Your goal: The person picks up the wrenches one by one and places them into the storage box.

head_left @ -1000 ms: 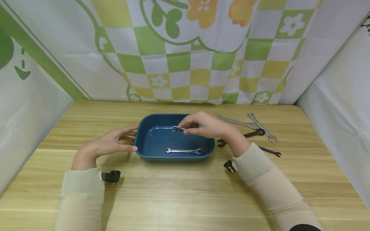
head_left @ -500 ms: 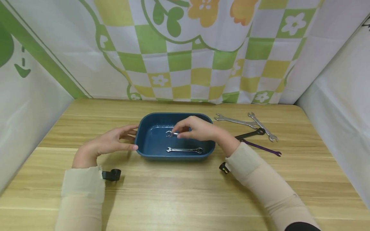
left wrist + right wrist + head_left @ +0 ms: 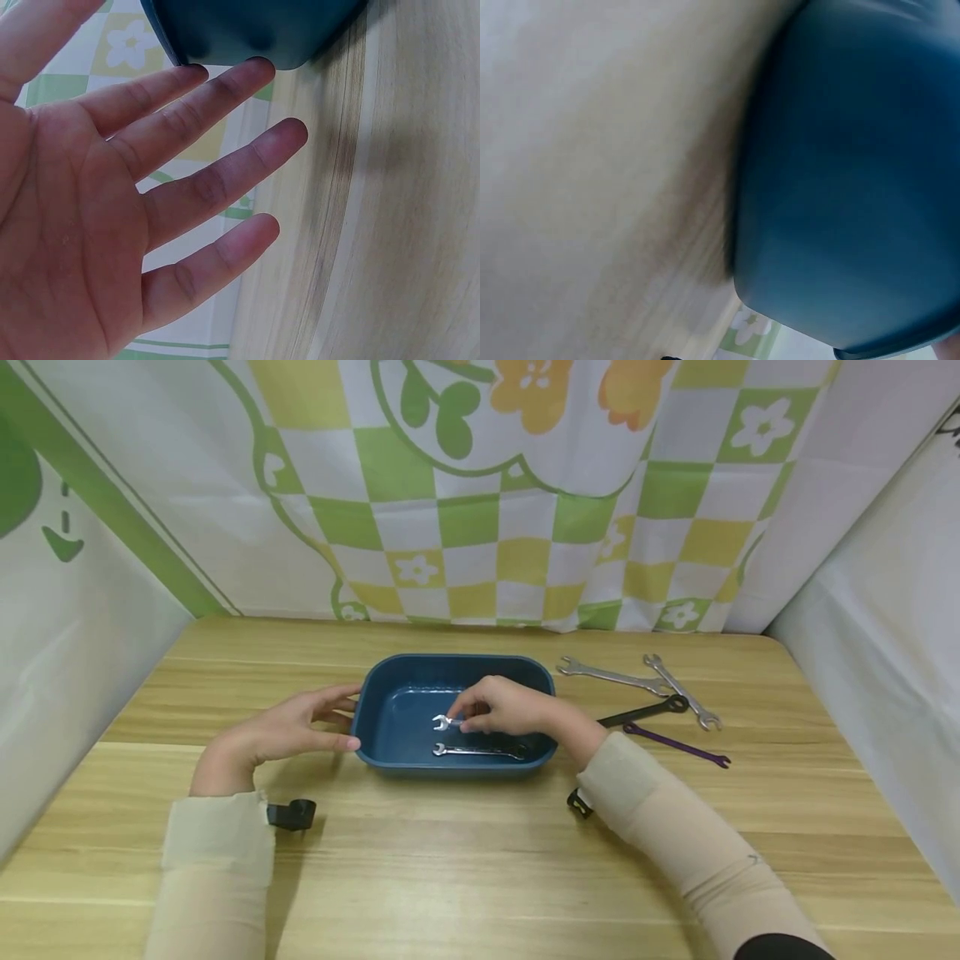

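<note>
A dark blue tray (image 3: 375, 693) stands mid-table, also seen from outside as the tray (image 3: 247, 34) and the tray (image 3: 855, 187) in the wrist views. My right hand (image 3: 498, 706) reaches into it and pinches a small silver wrench (image 3: 442, 722) low over the tray floor. Another silver wrench (image 3: 476, 750) lies flat near the tray's front wall. My left hand (image 3: 288, 733) rests with straight fingers against the tray's left wall; the fingers (image 3: 195, 97) touch the tray's outside.
Right of the tray lie two long silver wrenches (image 3: 611, 675) (image 3: 681, 689), a black wrench (image 3: 645, 711) and a thin purple one (image 3: 675, 744). Patterned cloth walls close in the wooden table (image 3: 480, 877) at the back and both sides.
My right hand has moved left and down into the tray with the small wrench, bringing it close above the tray floor. The left hand has stayed put.
</note>
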